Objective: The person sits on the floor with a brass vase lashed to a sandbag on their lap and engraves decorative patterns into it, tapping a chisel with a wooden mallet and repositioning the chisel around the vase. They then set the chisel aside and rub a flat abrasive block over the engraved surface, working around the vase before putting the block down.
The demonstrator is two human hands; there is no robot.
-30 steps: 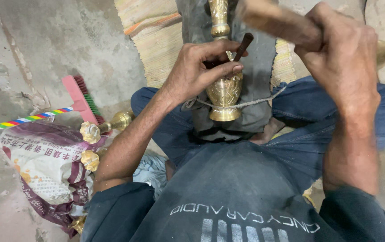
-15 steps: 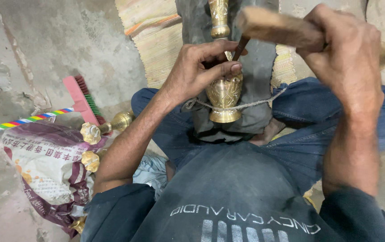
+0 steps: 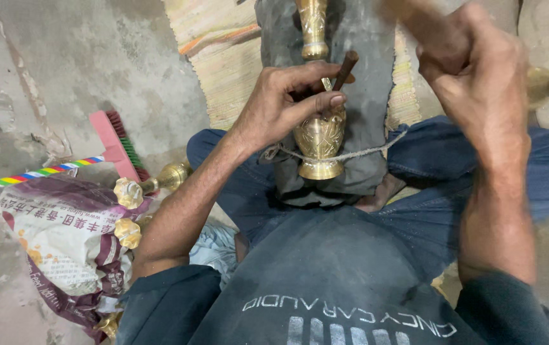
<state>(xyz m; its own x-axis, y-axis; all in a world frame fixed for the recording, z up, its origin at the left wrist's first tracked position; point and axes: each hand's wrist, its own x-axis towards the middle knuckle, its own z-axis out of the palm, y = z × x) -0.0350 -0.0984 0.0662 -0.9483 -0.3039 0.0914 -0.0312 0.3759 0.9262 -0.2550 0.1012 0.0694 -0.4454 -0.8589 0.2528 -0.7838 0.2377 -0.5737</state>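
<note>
An engraved brass vase-shaped piece (image 3: pixel 320 137) lies on a dark grey cloth-covered block (image 3: pixel 367 128) between the person's knees, its flared foot toward the near side, with a thin cord (image 3: pixel 357 154) running across its body. The left hand (image 3: pixel 284 105) rests on the upper part of the brass piece, fingers and thumb closed around a short dark punch-like tool (image 3: pixel 346 67) whose tip meets the metal. The right hand (image 3: pixel 472 70) is raised to the right, above the block, clenched around a wooden handle (image 3: pixel 408 11) that is blurred and cut off at the top edge. A second slim brass stem (image 3: pixel 312 25) lies farther along the block. A striped woven mat (image 3: pixel 217 51) lies under the block. To the left, on the concrete floor, are a pink brush with a rainbow-striped handle (image 3: pixel 111 144), brass parts (image 3: pixel 153 185) and a printed sack (image 3: pixel 57 236).
</note>
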